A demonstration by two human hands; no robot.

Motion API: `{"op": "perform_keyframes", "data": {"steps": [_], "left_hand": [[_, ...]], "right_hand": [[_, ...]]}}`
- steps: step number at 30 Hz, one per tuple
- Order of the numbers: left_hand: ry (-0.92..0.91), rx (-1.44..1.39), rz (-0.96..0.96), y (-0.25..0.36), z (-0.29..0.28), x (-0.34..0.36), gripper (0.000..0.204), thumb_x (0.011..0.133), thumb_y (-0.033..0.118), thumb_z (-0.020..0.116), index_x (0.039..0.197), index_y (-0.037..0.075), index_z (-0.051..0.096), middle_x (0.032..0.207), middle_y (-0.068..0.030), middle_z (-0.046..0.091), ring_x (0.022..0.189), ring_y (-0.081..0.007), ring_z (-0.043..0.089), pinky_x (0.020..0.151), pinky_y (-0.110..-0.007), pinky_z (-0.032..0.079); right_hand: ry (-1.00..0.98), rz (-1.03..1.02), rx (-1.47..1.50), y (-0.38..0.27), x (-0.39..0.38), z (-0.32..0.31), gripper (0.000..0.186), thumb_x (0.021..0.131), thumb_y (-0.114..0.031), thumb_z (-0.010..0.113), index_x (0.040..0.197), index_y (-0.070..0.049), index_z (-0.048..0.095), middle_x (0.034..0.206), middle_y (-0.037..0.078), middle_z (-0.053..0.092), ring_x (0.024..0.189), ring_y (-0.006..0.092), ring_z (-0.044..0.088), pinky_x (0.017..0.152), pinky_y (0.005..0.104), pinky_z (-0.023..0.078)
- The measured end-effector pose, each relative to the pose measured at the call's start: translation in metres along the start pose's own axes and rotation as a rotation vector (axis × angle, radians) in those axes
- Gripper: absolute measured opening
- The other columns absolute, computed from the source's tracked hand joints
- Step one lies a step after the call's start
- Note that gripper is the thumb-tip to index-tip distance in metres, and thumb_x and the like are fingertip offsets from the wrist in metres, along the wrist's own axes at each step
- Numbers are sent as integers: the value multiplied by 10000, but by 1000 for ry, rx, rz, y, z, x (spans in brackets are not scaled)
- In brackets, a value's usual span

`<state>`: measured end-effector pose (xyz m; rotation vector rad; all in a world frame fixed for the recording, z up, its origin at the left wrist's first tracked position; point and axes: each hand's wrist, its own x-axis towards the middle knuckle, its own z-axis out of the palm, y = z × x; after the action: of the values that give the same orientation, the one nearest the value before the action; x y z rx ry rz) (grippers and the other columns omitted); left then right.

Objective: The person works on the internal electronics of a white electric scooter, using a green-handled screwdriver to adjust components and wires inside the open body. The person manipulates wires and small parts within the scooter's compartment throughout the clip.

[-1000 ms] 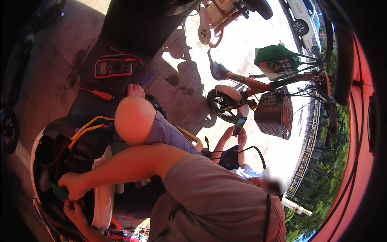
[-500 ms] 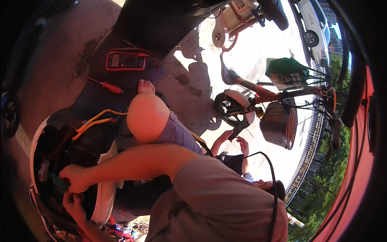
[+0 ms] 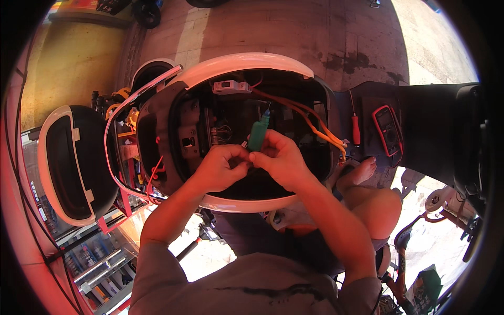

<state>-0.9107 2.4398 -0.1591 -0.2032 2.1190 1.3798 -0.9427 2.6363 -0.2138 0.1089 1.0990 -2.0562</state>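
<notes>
Over the open compartment of a white-and-black scooter [image 3: 278, 61] my right hand [image 3: 278, 163] grips a green bottle-like object [image 3: 258, 135] with a thin dark tip. My left hand [image 3: 223, 168] meets it just to the left, fingers pinched on a small pale piece [image 3: 244, 144] too small to name. A grey switch-like box [image 3: 232, 87] lies by the compartment's back edge, with orange cables [image 3: 325, 136] running rightward. On the dark flat deck to the right are a red-handled screwdriver [image 3: 356, 128] and a red-and-black multimeter [image 3: 388, 129].
A detached seat-shaped black-and-white part [image 3: 76, 168] stands at left, beside a pink-red wall [image 3: 18, 184] and shelves of tools [image 3: 102, 275]. My knee [image 3: 378, 212] is right of the compartment. A bicycle [image 3: 404, 236] and green bag [image 3: 425, 289] are at lower right.
My view has swung round, bringing the compartment to the centre and the bicycle to the lower right. The person with a phone has left view. Both hands remain at the green object.
</notes>
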Motion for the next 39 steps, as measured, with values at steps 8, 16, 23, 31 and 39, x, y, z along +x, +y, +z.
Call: {"op": "perform_keyframes", "data": {"steps": [8, 16, 23, 31, 39], "left_hand": [[166, 250, -43, 8, -7, -9, 454, 847, 39, 626, 1280, -93, 594, 1182, -217, 658, 936, -319, 718, 811, -387, 574], [25, 606, -140, -6, 10, 18, 282, 898, 103, 631, 1094, -100, 616, 1070, -305, 689, 983, -449, 692, 840, -522, 561], [-28, 509, -157, 4, 2, 11, 132, 921, 90, 647, 1005, 9, 709, 978, -214, 725, 914, -439, 695, 801, -518, 560], [106, 361, -122, 16, -10, -33, 202, 888, 48, 675, 1080, -5, 710, 953, -210, 723, 879, -413, 707, 744, -470, 567], [-15, 317, -153, 15, -27, -28, 185, 884, 69, 693, 1060, 13, 705, 894, -204, 710, 849, -412, 697, 727, -477, 555]], "right_hand": [[19, 36, 56, -8, -1, -5, 395, 903, 56, 733, 1272, -34, 623, 1055, 28, 669, 925, 116, 665, 817, 282, 583], [44, 53, 46, -12, 17, -13, 400, 903, 30, 752, 1273, -32, 615, 1049, 37, 665, 919, 120, 663, 838, 296, 595], [71, 75, 10, -6, 13, -10, 355, 920, 57, 712, 1246, -46, 618, 1026, 9, 668, 910, 85, 655, 815, 242, 549], [-31, 19, -17, 1, -9, 17, 383, 879, 122, 736, 1210, -17, 603, 1105, 64, 632, 988, 145, 688, 899, 298, 579], [8, -15, -39, 9, -2, 25, 345, 887, 137, 711, 1171, -13, 584, 1151, 90, 596, 1007, 173, 689, 914, 312, 579]]}}
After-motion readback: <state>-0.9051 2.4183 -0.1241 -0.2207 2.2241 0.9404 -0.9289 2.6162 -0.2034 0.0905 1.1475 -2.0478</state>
